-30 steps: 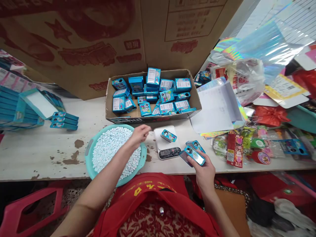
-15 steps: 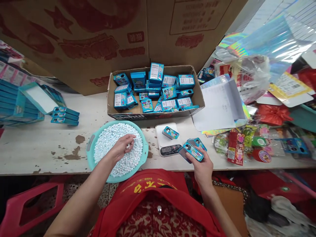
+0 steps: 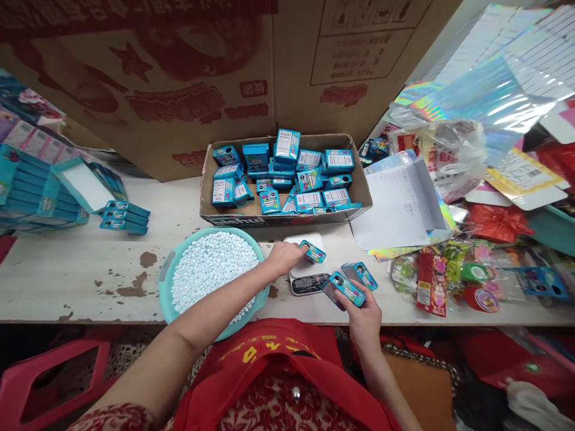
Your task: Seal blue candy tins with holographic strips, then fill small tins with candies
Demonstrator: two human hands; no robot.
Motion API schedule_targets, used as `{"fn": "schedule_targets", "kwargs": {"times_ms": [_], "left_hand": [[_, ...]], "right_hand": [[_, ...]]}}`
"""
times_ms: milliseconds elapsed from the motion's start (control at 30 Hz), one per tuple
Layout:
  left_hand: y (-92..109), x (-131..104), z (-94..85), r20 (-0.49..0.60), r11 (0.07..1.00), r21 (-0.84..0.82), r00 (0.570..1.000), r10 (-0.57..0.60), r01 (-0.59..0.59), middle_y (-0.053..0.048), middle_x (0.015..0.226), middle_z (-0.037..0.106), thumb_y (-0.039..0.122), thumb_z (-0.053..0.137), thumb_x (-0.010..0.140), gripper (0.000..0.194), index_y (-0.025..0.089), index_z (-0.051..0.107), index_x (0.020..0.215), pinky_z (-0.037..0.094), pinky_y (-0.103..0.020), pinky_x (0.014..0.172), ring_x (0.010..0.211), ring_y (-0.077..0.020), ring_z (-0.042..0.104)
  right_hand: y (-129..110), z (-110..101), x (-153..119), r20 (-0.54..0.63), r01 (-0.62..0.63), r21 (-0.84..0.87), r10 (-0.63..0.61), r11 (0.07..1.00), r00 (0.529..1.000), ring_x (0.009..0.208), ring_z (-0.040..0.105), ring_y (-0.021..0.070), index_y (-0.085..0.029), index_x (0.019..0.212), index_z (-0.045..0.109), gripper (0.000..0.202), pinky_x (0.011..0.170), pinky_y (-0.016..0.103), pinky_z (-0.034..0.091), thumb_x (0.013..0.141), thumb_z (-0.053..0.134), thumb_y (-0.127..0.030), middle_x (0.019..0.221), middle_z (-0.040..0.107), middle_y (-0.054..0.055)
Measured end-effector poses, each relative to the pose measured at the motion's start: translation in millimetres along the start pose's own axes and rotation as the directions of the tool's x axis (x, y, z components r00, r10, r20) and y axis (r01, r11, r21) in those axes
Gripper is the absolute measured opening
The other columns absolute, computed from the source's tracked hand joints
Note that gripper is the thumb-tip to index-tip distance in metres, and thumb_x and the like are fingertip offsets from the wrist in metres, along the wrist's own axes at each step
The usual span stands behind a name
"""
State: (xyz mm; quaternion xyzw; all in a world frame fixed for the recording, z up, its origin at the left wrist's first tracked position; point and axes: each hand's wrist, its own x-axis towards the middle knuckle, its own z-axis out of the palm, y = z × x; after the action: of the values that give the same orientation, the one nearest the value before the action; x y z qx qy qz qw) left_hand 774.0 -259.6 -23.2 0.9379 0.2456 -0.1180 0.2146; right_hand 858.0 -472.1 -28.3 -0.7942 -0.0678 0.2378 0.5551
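Observation:
My left hand (image 3: 287, 257) is closed, its fingertips at the round opening of a small blue box (image 3: 314, 252); whatever they pinch is hidden. That box lies on a small white scale (image 3: 296, 270) with a black panel. Off to the right, my right hand (image 3: 366, 311) grips a blue box (image 3: 345, 290) with a round hole in its top. A second such box (image 3: 363, 275) sits just behind it, near the fingers; whether it is held too is unclear. Small white candies (image 3: 211, 269) fill a teal basin (image 3: 167, 287), which my left forearm crosses.
Behind the scale, a cardboard tray (image 3: 287, 222) holds several blue boxes. Stacked blue boxes (image 3: 40, 191) stand at the left. Papers (image 3: 399, 209) and wrapped sweets (image 3: 431, 281) lie at the right. A large carton (image 3: 202, 72) rises at the back.
My left hand has moved right from above the candies to the box on the scale. My right hand still grips its box, now slightly apart from the one behind. The view has shifted a little.

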Motion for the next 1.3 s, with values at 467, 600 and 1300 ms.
{"fn": "schedule_targets", "kwargs": {"times_ms": [467,600,1300], "left_hand": [[-56.1,-107.8,-25.9,-0.443,0.977,-0.209,0.886,-0.134,0.043,-0.003,0.094,0.071,0.036,0.045,0.091,0.026,0.024,0.067,0.099,0.047,-0.024,0.072,0.088,-0.0169,0.065],[-46.8,-130.6,-3.2,-0.459,0.868,-0.485,0.876,-0.15,-0.105,-0.004,0.093,0.071,0.038,0.048,0.089,0.027,0.023,0.069,0.094,0.048,-0.025,0.077,0.085,-0.0162,0.065],[-50.9,-135.9,15.0,0.26,-0.409,-0.91,0.682,-0.684,-0.063,0.004,0.042,0.04,0.07,0.052,0.071,0.057,0.014,0.059,0.062,0.02,-0.02,0.036,0.033,-0.0054,0.032]], "right_hand": [[-3.5,90.0,47.0,0.147,0.507,-0.152,-0.488,0.848,0.86,0.113,0.052,0.0305,-0.015,0.107,0.061,0.057,0.095,0.05,0.042,0.064,0.07,-0.053,0.116,0.059,0.015],[-30.4,85.6,10.7,0.392,0.735,-0.144,-0.644,0.662,0.657,0.12,0.048,0.0303,-0.019,0.123,0.051,0.067,0.098,0.047,0.041,0.067,0.073,-0.05,0.127,0.053,0.015],[-72.0,123.8,-47.2,0.778,0.88,-0.087,-0.52,0.467,0.353,0.082,0.061,0.022,-0.023,0.1,0.063,0.032,0.073,0.034,0.042,0.08,0.062,-0.049,0.085,0.066,0.003]]}}
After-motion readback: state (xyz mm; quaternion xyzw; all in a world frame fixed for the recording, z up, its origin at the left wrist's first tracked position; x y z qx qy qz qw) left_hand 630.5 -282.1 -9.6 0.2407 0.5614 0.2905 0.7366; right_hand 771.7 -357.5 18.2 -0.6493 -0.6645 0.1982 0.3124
